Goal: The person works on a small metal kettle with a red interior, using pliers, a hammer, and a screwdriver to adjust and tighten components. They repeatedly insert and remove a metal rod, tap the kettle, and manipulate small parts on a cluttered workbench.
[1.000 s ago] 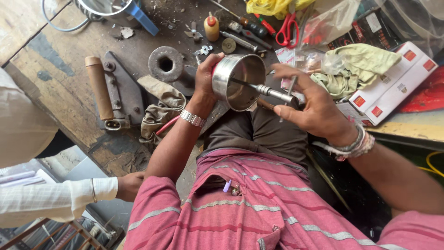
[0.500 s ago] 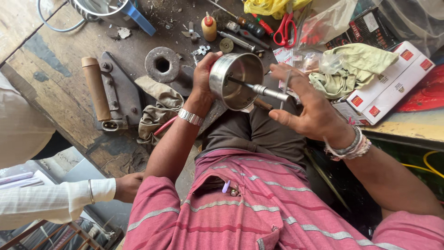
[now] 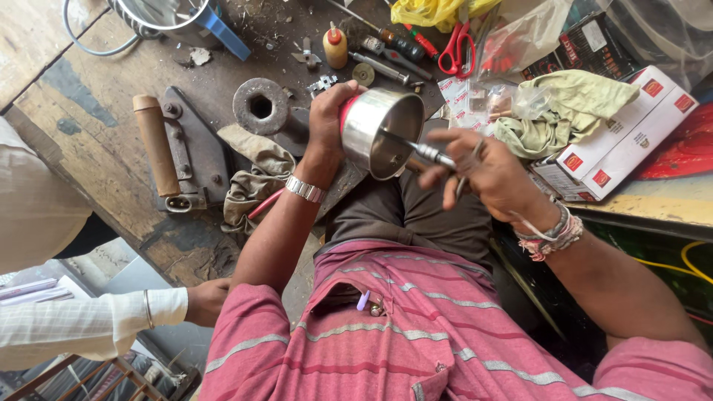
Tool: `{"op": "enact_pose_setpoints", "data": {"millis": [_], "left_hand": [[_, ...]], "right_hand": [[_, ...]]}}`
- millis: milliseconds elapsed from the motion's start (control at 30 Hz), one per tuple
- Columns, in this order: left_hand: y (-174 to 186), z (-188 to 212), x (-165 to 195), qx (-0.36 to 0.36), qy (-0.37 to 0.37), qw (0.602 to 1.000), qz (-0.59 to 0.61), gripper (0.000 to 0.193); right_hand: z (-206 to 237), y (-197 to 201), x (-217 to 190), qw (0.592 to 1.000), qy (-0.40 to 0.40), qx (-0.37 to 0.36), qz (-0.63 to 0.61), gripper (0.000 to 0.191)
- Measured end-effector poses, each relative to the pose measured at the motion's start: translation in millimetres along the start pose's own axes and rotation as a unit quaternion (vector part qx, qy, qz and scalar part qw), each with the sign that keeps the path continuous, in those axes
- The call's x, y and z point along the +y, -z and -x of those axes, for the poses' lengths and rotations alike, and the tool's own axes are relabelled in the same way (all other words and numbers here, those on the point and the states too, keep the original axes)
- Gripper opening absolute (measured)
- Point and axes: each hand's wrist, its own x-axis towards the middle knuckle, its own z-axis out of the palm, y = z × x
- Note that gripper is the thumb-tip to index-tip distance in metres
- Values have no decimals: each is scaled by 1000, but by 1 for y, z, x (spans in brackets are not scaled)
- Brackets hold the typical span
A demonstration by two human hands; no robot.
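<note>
My left hand [image 3: 325, 122], with a metal watch on the wrist, grips a shiny steel bowl [image 3: 371, 134] from behind and holds it tilted above the bench edge, its mouth turned toward my right hand. My right hand [image 3: 496, 177], with bracelets on the wrist, holds a thin metal screwdriver-like tool [image 3: 429, 154] whose tip reaches into the bowl. The fingers of that hand are slightly blurred. Both hands are raised over my lap, just in front of the worn wooden workbench [image 3: 82, 111].
On the bench lie a round metal disc with a hex hole [image 3: 261, 106], a wood-handled metal tool [image 3: 157, 145], a dirty rag [image 3: 252, 186], a small glue bottle [image 3: 336, 46], red scissors [image 3: 454, 48], a green cloth [image 3: 568, 111] and a white-and-red box [image 3: 627, 137]. Another person's hand [image 3: 206, 301] in a white sleeve rests at lower left.
The bowl and my left hand stay nearly in place. My right hand has turned on the tool, and its fingers have shifted around the handle.
</note>
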Motion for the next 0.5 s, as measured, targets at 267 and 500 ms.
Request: {"op": "enact_pose_setpoints", "data": {"millis": [267,500], "left_hand": [[29,-19,-10,-34,93,976,192,22],[33,16,-19,-32,19,999,17,23]], "right_hand": [[40,31,-96,740,178,-54,647,48],[17,64,34,782,123,131,597,23]]}}
